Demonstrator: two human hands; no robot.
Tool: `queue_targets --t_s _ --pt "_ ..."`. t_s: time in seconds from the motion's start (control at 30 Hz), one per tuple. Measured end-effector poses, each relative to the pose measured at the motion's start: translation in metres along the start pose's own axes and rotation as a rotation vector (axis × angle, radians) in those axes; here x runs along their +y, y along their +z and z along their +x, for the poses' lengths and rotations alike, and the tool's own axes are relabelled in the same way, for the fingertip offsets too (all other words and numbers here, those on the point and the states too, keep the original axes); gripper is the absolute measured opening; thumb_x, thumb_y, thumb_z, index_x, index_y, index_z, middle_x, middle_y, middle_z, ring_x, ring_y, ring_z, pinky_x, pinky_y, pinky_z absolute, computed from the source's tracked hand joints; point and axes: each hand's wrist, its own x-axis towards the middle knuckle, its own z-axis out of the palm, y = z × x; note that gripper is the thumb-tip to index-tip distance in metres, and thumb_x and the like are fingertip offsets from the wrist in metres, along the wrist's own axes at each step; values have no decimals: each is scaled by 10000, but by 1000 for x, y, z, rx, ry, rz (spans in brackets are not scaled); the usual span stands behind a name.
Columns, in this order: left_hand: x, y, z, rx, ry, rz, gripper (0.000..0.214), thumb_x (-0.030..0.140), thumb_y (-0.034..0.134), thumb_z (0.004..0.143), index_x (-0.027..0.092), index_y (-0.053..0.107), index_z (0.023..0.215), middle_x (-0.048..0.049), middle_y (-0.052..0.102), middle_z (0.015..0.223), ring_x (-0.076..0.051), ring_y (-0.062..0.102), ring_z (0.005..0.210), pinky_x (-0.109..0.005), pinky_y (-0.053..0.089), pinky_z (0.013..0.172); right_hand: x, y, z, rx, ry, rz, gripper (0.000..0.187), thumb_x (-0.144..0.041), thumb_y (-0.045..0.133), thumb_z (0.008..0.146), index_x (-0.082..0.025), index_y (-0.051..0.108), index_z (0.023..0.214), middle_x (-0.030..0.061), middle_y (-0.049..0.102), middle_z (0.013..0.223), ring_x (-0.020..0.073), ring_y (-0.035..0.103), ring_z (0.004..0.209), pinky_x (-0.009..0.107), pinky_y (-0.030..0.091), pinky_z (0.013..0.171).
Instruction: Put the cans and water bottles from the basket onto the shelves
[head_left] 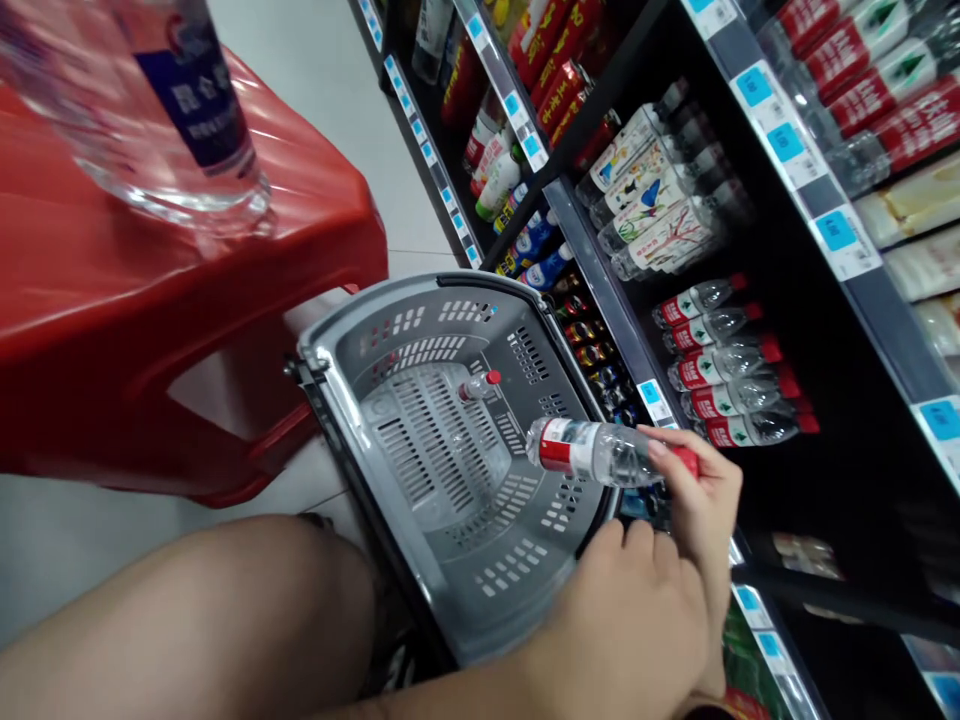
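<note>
My right hand grips a clear plastic water bottle around its neck and red cap. The bottle lies sideways over the inner wall of a grey shopping basket, its base pointing left. In front of my right wrist, my left hand is closed with its knuckles up beside the basket's rim; what its fingers hold, if anything, is hidden. Down inside the basket rests another red-capped water bottle.
A red plastic stool stands left of the basket, with a large clear bottle on it. Dark shelves with drinks and price tags line the right side. My bare knee is at lower left, close to the basket.
</note>
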Motion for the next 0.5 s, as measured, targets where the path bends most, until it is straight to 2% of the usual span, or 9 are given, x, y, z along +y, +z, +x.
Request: queue_targets --t_s 0.07,0.17,0.23,0.27,0.3,0.33,0.4,0.47,0.5 --pt "1 -17 7 169 -8 12 117 120 504 881 158 610 849 -55 649 800 -210 590 712 -330 453 584 -6 -13 -1 50 51 107 115 -339 730 709 -289 788 795 33 703 767 197 588 631 319 438 566" --pt "0 -35 14 487 -186 -236 144 239 503 926 172 598 1011 -70 650 1044 -235 588 962 -386 493 816 -12 -30 -2 173 -16 275 132 -376 632 717 -337 757 728 52 665 699 226 562 557 364 406 499" --pt "-3 -40 17 580 -387 -500 218 309 452 949 197 590 1075 -64 628 1141 -229 554 1093 -406 456 957 -11 -43 -2 220 -99 390 150 -448 602 726 -367 721 683 55 630 620 248 541 504 413 402 482" --pt "-4 -40 19 577 -522 -647 239 336 420 959 207 589 1068 -57 626 1137 -215 554 1099 -390 450 973 -9 -50 -1 211 -126 440 160 -477 600 731 -372 700 663 47 591 551 242 503 455 423 391 473" --pt "-6 -39 20 530 -681 -809 272 371 388 969 207 591 1046 -56 633 1112 -200 572 1068 -361 462 947 -6 -56 0 189 -156 483 174 -498 594 738 -375 679 649 31 534 472 226 444 398 419 372 459" --pt "-7 -36 22 434 -853 -997 337 432 356 977 196 595 1011 -61 645 1066 -188 599 997 -329 485 882 -2 -62 3 161 -197 516 185 -511 584 746 -376 660 644 11 462 398 206 371 347 404 345 442" --pt "-9 -27 25 122 -1153 -1398 550 602 279 964 161 606 930 -76 662 908 -161 629 769 -260 490 674 6 -67 8 108 -314 543 193 -511 548 759 -375 637 655 -25 327 302 175 244 278 362 292 405" --pt "-8 -16 25 -172 -1318 -1693 754 734 187 921 122 626 882 -82 644 726 -141 599 555 -205 404 493 11 -65 15 79 -418 517 189 -482 534 725 -343 615 627 -40 277 269 161 220 243 330 275 380" --pt "-7 -10 24 -244 -1365 -1761 799 765 184 903 107 637 874 -75 621 644 -133 574 477 -186 350 438 13 -61 17 72 -447 496 187 -464 537 694 -316 595 595 -42 280 268 154 226 235 320 275 376"
